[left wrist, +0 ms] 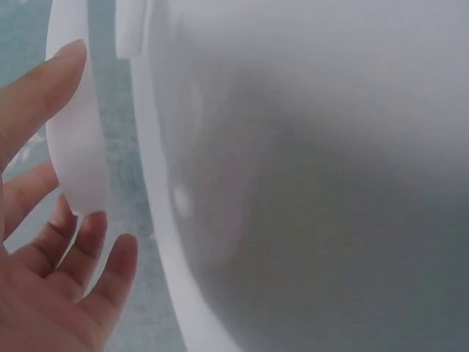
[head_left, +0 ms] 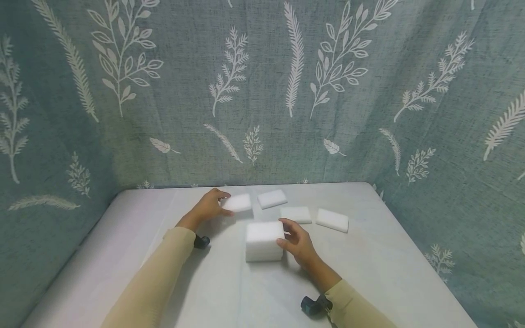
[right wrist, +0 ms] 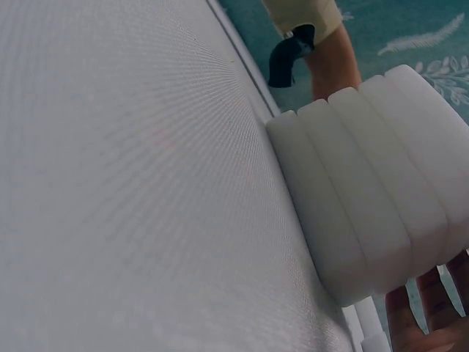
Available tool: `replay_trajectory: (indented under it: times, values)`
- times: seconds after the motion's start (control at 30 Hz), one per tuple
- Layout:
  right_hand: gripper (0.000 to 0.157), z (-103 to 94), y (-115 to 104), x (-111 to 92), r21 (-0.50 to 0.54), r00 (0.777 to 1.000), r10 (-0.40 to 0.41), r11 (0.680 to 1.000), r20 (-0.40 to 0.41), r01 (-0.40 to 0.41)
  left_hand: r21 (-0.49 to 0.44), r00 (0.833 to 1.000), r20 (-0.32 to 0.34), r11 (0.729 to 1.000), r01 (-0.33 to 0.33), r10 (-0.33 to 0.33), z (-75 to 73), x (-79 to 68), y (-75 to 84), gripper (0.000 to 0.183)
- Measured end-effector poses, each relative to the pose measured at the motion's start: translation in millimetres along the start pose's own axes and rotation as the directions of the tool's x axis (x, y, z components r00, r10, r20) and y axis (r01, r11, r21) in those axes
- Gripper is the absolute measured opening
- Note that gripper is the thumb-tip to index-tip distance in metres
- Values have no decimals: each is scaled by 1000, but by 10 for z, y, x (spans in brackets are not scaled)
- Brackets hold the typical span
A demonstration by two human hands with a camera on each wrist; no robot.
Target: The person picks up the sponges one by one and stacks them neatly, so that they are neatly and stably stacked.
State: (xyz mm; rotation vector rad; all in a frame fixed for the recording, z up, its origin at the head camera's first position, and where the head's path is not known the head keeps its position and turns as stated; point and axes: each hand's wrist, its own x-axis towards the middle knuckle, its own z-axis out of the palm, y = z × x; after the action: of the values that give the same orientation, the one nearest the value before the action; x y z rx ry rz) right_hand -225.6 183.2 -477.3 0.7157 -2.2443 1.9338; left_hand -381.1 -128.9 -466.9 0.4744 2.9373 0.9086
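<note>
Thumb and fingers of the left hand (head_left: 208,206) pinch a flat white block (head_left: 239,203) just over the finely woven white table (head_left: 217,291). From here I see the right hand (head_left: 299,243), fingers bent round one side of a neat stack (head_left: 264,241) with soft, round corners. Three more blocks (head_left: 333,220) lie flat beyond it. Leafy blue-green cloth (head_left: 262,91) hangs behind.

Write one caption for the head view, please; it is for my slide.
Left fingers hold one white block, right fingers touch a stack, and three more blocks lie on the table.
</note>
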Motion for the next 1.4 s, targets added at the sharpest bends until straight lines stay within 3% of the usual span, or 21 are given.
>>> replay_trajectory:
  times: [0.2, 0.67, 0.87, 1.2, 1.4]
  values:
    - [55, -2, -18, 2, 4, 999, 33, 999, 0, -33, -59, 1000, -7, 998, 18, -18, 15, -80, 65, 73]
    - [55, -12, 19, 0, 14, 1000, 2, 1000, -11, -2, -64, 998, -54, 998, -18, 15, -2, -248, 218, 67]
    - [54, -7, 20, -8, 25, 1000, 19, 1000, -19, -19, -58, 997, -43, 996, -71, 68, 0, -308, 279, 67]
    - [55, 1, 5, 11, 17, 1000, 30, 999, -9, -30, -61, 997, -36, 996, -66, 64, -32, -413, 389, 72]
    - [55, -12, 146, 13, 33, 1000, 6, 999, -12, -6, -51, 995, -52, 995, -83, 80, -9, -486, 415, 69]
